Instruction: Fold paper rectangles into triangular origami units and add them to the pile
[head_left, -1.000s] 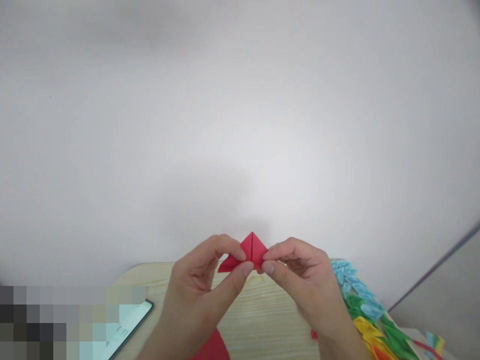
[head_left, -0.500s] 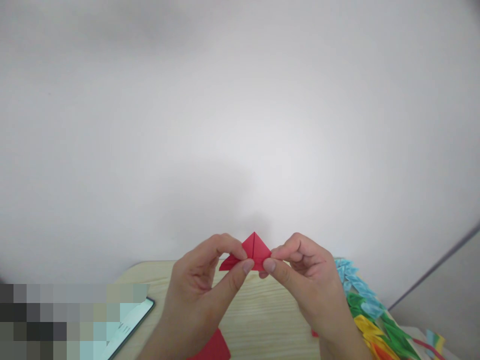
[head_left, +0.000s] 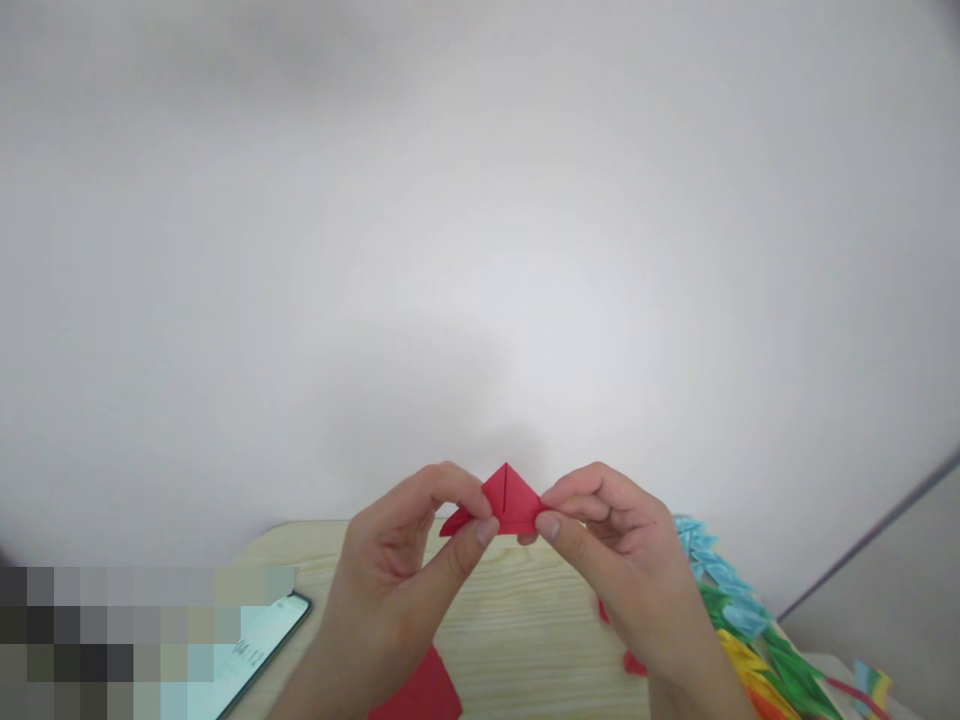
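Note:
A small piece of red folded paper [head_left: 513, 498] is held up between both hands, its peak pointing upward and a dark seam running down the middle. My left hand [head_left: 420, 560] pinches its left side between thumb and index finger, and a folded flap sticks out leftward past those fingers. On the other side, my right hand [head_left: 615, 550] grips the right corner with thumb and index finger, one fingertip showing beneath the bottom edge. Under my left wrist lies a flat red sheet of paper [head_left: 424, 690] on the table.
The light wooden table [head_left: 517, 640] stands against a pale wall [head_left: 480, 250]. A phone [head_left: 262, 645] lies at the left, beside a blurred-out patch. Folded blue pieces [head_left: 712, 560], green pieces [head_left: 787, 665] and yellow pieces [head_left: 742, 655] line the right edge. Small red bits [head_left: 634, 663] lie near my right wrist.
My right thumb and fingers have shifted slightly right and outward along the paper's edge. Its lower right corner now looks flatter and wider. My left hand has barely moved.

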